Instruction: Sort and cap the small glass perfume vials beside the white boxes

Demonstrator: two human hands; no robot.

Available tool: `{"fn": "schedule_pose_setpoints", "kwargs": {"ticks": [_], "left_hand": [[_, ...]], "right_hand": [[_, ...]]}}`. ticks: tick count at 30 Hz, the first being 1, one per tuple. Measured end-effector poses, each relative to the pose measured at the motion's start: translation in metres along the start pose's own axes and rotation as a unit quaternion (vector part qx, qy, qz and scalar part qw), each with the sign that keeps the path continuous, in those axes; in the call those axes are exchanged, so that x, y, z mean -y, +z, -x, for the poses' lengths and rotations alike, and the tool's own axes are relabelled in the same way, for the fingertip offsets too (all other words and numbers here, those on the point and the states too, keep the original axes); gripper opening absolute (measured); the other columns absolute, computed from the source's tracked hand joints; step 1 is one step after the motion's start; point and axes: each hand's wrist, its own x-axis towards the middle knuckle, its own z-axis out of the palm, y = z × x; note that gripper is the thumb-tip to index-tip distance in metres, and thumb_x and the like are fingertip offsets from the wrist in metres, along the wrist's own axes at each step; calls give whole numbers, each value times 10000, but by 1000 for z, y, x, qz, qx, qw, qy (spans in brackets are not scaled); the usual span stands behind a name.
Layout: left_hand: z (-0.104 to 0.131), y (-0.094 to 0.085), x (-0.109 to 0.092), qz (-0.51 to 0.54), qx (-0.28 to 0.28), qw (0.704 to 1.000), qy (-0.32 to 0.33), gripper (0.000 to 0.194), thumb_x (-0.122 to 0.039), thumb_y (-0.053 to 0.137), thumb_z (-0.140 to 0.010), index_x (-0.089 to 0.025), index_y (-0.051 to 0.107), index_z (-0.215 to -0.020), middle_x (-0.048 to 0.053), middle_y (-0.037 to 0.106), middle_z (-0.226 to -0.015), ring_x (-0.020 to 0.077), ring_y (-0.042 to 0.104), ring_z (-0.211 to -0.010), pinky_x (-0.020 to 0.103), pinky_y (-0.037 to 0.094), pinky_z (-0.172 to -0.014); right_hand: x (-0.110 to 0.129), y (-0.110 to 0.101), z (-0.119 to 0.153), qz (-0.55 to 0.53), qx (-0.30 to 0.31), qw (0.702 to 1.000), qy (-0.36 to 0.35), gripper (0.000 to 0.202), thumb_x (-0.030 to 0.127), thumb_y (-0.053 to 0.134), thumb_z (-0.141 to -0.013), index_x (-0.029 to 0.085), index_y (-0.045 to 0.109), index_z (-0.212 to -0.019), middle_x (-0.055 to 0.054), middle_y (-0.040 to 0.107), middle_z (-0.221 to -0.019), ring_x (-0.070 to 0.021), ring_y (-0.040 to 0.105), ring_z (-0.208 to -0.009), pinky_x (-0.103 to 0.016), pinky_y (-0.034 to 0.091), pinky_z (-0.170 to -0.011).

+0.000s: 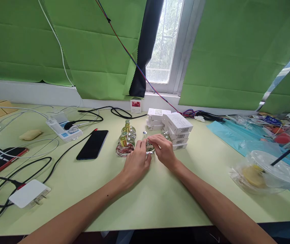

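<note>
Both hands meet at the middle of the table around a small clear glass bottle point(149, 148). My left hand point(137, 162) is closed on it from the left, its fingers partly hiding it. From the other side my right hand point(163, 149) reaches in with fingers pinched together near the bottle's top. What the pinch holds is hidden. A silver-topped piece point(144, 135) shows just behind my left fingertips. Left of the hands stands a row of several glass bottles with gold necks point(124, 140), looking like perfume bottles.
Stacked white boxes point(177, 125) stand just beyond my right hand. A black phone point(92, 145) lies left of the bottles, near a power strip point(65, 128) and tangled cables. At right are a clear lidded container with a straw point(274, 167) and a blue sheet point(226, 134).
</note>
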Motion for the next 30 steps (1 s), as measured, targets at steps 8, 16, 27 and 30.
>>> {"fn": "schedule_pose_setpoints", "kwargs": {"ticks": [8,16,27,30], "left_hand": [[0,1,0,-1,-4,1000,2,461,-237,467,-949,-167,414,-1401,158,572,-1278,307,649,-1125,358,525,-762],[0,0,1,6,-5,1000,5,454,-235,464,-950,-150,426,-1394,161,562,-1306,312,626,-1172,369,529,-798],[1,2,3,1,-7,1000,7,475,-241,460,-952,-171,403,-1419,152,563,-1303,309,648,-1122,364,522,-764],[1,2,3,1,-7,1000,4,471,-237,469,-948,-170,413,-1411,154,565,-1294,308,647,-1129,364,525,-773]], "right_hand": [[-3,-3,-2,10,32,999,-25,245,198,474,-1026,221,717,-1043,-84,753,-966,-198,671,-911,-358,580,-820],[-4,-7,-5,23,47,996,-73,266,137,441,-1021,193,692,-1090,-106,734,-982,-204,639,-925,-359,566,-820],[-1,-5,-4,15,47,999,-20,245,179,459,-1027,230,698,-1040,-80,739,-955,-204,655,-909,-368,574,-809],[0,-4,-4,13,39,999,-12,232,197,471,-1029,232,700,-1026,-75,742,-933,-203,660,-902,-364,574,-804]]}}
